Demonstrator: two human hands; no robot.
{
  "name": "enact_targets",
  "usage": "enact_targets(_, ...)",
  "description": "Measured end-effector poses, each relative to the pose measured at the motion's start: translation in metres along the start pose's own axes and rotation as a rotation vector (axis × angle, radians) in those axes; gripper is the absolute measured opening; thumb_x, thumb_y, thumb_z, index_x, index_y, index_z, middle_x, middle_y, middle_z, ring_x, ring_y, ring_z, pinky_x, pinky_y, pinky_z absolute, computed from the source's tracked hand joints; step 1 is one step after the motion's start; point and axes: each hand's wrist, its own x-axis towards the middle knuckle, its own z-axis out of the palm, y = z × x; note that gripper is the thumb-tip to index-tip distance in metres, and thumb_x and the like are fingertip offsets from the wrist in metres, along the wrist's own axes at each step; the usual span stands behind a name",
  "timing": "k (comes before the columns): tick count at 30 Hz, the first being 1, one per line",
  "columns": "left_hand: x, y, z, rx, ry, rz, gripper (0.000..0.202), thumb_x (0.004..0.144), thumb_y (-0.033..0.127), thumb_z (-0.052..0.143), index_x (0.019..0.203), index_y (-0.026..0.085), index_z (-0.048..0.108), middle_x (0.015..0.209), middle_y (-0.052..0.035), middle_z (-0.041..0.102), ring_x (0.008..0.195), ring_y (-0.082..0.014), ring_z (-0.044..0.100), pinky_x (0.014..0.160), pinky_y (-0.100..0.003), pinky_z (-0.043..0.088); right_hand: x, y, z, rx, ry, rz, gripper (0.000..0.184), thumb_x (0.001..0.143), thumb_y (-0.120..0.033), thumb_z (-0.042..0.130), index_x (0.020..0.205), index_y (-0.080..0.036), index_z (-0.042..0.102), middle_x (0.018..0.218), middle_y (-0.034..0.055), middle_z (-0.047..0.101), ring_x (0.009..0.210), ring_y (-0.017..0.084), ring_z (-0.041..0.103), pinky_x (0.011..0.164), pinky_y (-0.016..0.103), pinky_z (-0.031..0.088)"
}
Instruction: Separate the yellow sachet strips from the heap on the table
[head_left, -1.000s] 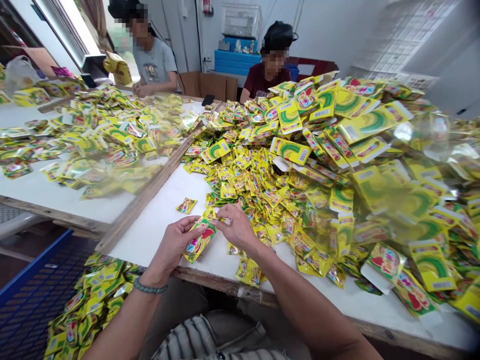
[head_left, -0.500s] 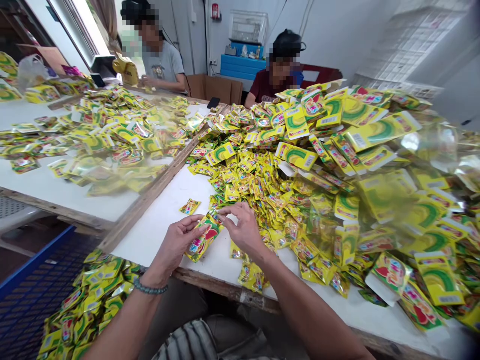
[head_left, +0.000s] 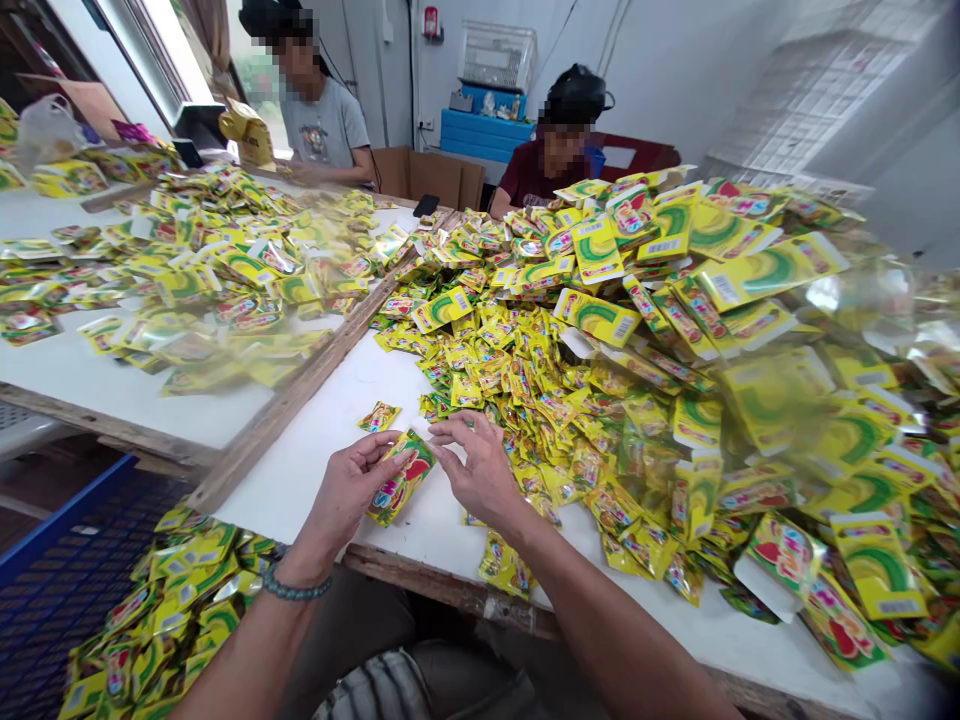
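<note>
Now, in the head view, the left hand (head_left: 346, 492) has its grip clamped on a small yellow-green box (head_left: 401, 480), thumb across the printed face; the box is tilted above the near edge of the white surface (head_left: 319, 440), much as it was half a second ago; the right hand (head_left: 480, 475) is at the box's upper end, fingers curled, thumb near the forefinger; whether its grip is pinching the box's edge or is just beside it, I cannot tell; in the earlier frame a small green-and-yellow piece shows between those fingertips and the box, and now it is out of sight; the loose sachet (head_left: 379, 416) lies where it lay, just beyond the left hand; the pile of sachets (head_left: 517, 375) spreads beyond the right hand, looking unchanged, with the heap of boxes (head_left: 697, 425) to its right.
</note>
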Motion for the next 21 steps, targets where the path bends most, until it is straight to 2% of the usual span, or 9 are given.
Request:
enact_targets(4, -0.002, 0.001, -0.002, 0.051, -0.027, 0.002, 0.053, 0.056, 0.038, 0.09, 0.1, 0.015, 0.073, 0.088, -0.005, 0.078, 0.076, -0.0178, 0.072, 0.069, -0.025, 0.056, -0.001, 0.0, 0.003, -0.015, 0.055, -0.013, 0.021, 0.085, -0.016, 0.065, 0.105, -0.023, 0.065, 0.095, 0.0022, 0.074, 0.118, 0.025, 0.05, 0.098, 0.044, 0.028)
enact_targets(8, -0.004, 0.004, 0.0, 0.042, -0.01, 0.004, 0.052, 0.054, 0.04, 0.09, 0.095, 0.014, 0.073, 0.08, -0.0038, 0.077, 0.069, -0.0154, 0.07, 0.063, -0.021, 0.054, -0.002, -0.005, 0.008, 0.055, -0.094, 0.008, 0.018, 0.085, -0.016, 0.064, 0.102, -0.022, 0.064, 0.094, 0.003, 0.074, 0.118, 0.024, 0.053, 0.096, 0.042, 0.031)
enact_targets(10, -0.005, 0.005, 0.002, -0.008, -0.014, -0.034, 0.053, 0.053, 0.04, 0.091, 0.096, 0.014, 0.073, 0.077, -0.0038, 0.077, 0.065, -0.015, 0.069, 0.06, -0.022, 0.054, -0.002, -0.009, 0.008, 0.122, -0.123, 0.051, 0.017, 0.086, -0.017, 0.063, 0.102, -0.022, 0.063, 0.096, 0.003, 0.074, 0.115, 0.023, 0.056, 0.095, 0.041, 0.033)
enact_targets(15, -0.003, 0.006, 0.006, -0.098, -0.058, -0.077, 0.053, 0.055, 0.038, 0.091, 0.099, 0.014, 0.071, 0.078, -0.0046, 0.077, 0.067, -0.0159, 0.07, 0.062, -0.023, 0.056, -0.003, -0.016, 0.009, 0.096, 0.081, 0.083, 0.026, 0.086, -0.017, 0.064, 0.111, -0.021, 0.06, 0.1, 0.0027, 0.073, 0.115, 0.022, 0.055, 0.098, 0.041, 0.031)
enact_targets(18, -0.002, 0.003, 0.005, -0.079, -0.041, -0.061, 0.052, 0.055, 0.039, 0.09, 0.096, 0.014, 0.072, 0.077, -0.0038, 0.076, 0.066, -0.0149, 0.07, 0.062, -0.022, 0.055, -0.003, -0.017, 0.013, 0.052, -0.003, 0.064, 0.023, 0.085, -0.016, 0.065, 0.107, -0.022, 0.063, 0.105, 0.0037, 0.072, 0.12, 0.023, 0.053, 0.1, 0.043, 0.029)
enact_targets(21, -0.002, 0.0, 0.005, -0.093, -0.041, -0.068, 0.051, 0.055, 0.039, 0.09, 0.095, 0.014, 0.072, 0.077, -0.0034, 0.076, 0.066, -0.0148, 0.069, 0.061, -0.022, 0.055, -0.002, -0.017, 0.015, 0.089, -0.081, 0.099, 0.016, 0.086, -0.02, 0.064, 0.102, -0.021, 0.065, 0.112, 0.0059, 0.069, 0.115, 0.023, 0.057, 0.098, 0.043, 0.034)
